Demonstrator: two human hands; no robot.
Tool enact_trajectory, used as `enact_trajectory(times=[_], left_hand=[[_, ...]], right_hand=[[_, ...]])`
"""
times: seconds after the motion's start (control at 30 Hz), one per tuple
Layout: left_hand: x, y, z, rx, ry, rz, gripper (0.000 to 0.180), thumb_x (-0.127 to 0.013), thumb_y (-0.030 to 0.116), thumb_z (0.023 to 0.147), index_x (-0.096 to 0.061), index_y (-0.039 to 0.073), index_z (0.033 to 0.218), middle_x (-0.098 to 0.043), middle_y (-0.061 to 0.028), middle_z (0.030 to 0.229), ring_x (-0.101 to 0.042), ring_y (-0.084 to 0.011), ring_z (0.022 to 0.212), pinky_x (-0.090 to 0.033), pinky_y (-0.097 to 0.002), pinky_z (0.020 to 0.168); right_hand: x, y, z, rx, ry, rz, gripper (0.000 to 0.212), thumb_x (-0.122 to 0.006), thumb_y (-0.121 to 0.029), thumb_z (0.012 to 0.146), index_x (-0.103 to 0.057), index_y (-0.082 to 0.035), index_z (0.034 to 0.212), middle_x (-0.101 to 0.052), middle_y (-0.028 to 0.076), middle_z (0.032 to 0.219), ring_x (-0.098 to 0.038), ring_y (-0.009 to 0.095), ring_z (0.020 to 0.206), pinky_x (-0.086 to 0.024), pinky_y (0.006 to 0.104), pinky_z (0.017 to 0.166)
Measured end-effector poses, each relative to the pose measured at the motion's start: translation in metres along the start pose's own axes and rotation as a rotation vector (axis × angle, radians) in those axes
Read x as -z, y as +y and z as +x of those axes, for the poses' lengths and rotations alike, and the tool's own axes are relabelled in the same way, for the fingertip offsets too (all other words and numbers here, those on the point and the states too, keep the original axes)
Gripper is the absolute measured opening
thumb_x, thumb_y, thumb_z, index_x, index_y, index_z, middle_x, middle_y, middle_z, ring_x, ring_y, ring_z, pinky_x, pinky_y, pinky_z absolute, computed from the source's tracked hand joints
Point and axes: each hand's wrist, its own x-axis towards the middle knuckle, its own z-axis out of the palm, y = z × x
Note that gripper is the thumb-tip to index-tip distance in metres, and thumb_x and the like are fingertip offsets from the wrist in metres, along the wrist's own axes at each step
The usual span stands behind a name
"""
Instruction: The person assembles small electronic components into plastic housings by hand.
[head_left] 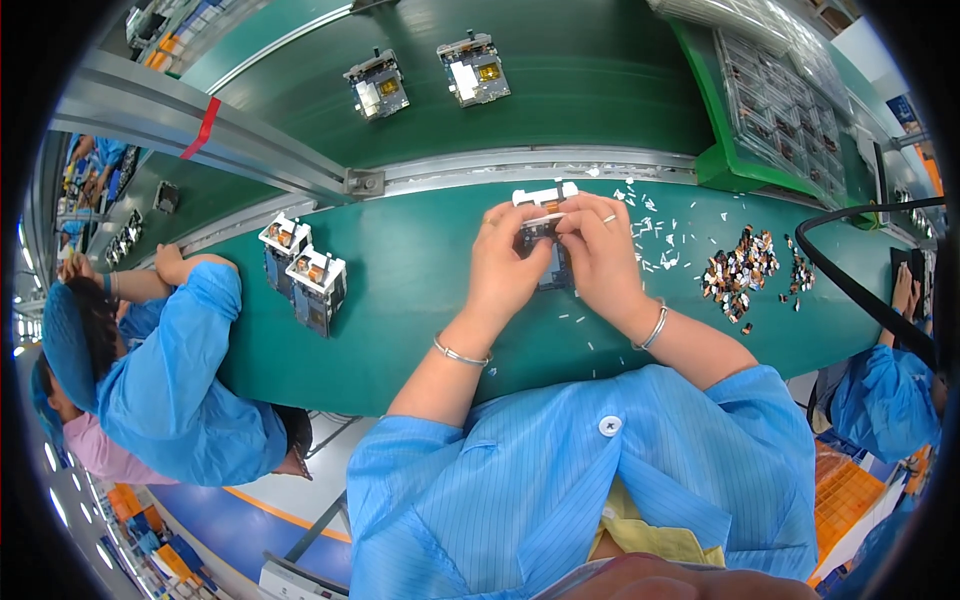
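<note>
Over the middle of the green mat, my left hand (508, 258) and my right hand (602, 252) are closed on one small electronic module (553, 276) with a dark body and a white frame on top. My fingertips meet at its upper part, so most of it is hidden. Just right of my right hand lie scattered white slivers (652, 228). Farther right is a heap of tiny black, orange and white parts (740, 272). To the left stand two similar modules with white frames (318, 275), side by side and touching.
Beyond a metal rail (520, 165), two circuit modules (473, 72) rest on the green belt. A green bin (735, 165) with clear trays (780, 110) stands at the back right. A black cable (850, 275) arcs at the right. A co-worker's blue sleeve (180, 350) reaches in at left.
</note>
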Motion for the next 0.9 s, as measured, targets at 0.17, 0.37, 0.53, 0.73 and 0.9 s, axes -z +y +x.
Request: enact_trajectory(times=[0.17,0.37,0.53,0.73,0.9], left_hand=[[-0.002,0.000,-0.003,-0.071,0.046,0.038,0.034,-0.071,0.004,0.077,-0.065,0.006,0.110,-0.058,-0.0090,0.116,-0.054,-0.0103,0.072,-0.050,-0.0239,0.061],[0.002,0.004,0.000,-0.001,0.004,0.028,0.032,-0.069,0.006,0.078,-0.065,0.007,0.109,-0.057,-0.0152,0.118,-0.064,-0.0221,0.084,-0.054,-0.0305,0.071],[0.003,0.010,0.001,0.028,-0.023,0.056,0.032,-0.070,0.007,0.078,-0.065,0.007,0.109,-0.058,-0.0129,0.115,-0.063,-0.0198,0.082,-0.054,-0.0292,0.070],[0.003,0.002,0.000,-0.029,-0.006,0.045,0.032,-0.071,0.006,0.078,-0.065,0.007,0.109,-0.058,-0.0119,0.112,-0.063,-0.0189,0.079,-0.053,-0.0294,0.069],[0.007,0.008,0.003,0.030,-0.052,0.029,0.030,-0.070,0.005,0.078,-0.065,0.007,0.108,-0.057,-0.0106,0.113,-0.062,-0.0188,0.082,-0.053,-0.0282,0.070]], right_hand=[[-0.001,-0.001,-0.001,-0.007,0.021,0.017,0.017,-0.063,0.005,0.079,-0.056,-0.004,0.093,-0.058,0.011,0.113,-0.049,0.034,0.113,-0.042,0.0411,0.096],[0.004,0.001,0.001,-0.026,-0.028,0.034,0.016,-0.063,0.004,0.079,-0.057,-0.004,0.092,-0.058,0.011,0.114,-0.049,0.034,0.114,-0.043,0.0416,0.096],[0.001,0.000,-0.001,-0.059,0.003,0.046,0.016,-0.065,0.003,0.079,-0.059,-0.004,0.091,-0.059,0.011,0.114,-0.049,0.033,0.113,-0.043,0.0410,0.095],[0.010,0.004,0.004,-0.103,-0.043,0.126,0.015,-0.066,0.002,0.078,-0.060,-0.005,0.089,-0.062,0.008,0.109,-0.050,0.031,0.107,-0.043,0.0389,0.093],[0.018,0.007,0.013,-0.086,-0.127,0.096,0.013,-0.066,0.002,0.078,-0.061,-0.006,0.088,-0.063,0.007,0.107,-0.050,0.029,0.106,-0.042,0.0382,0.094]])
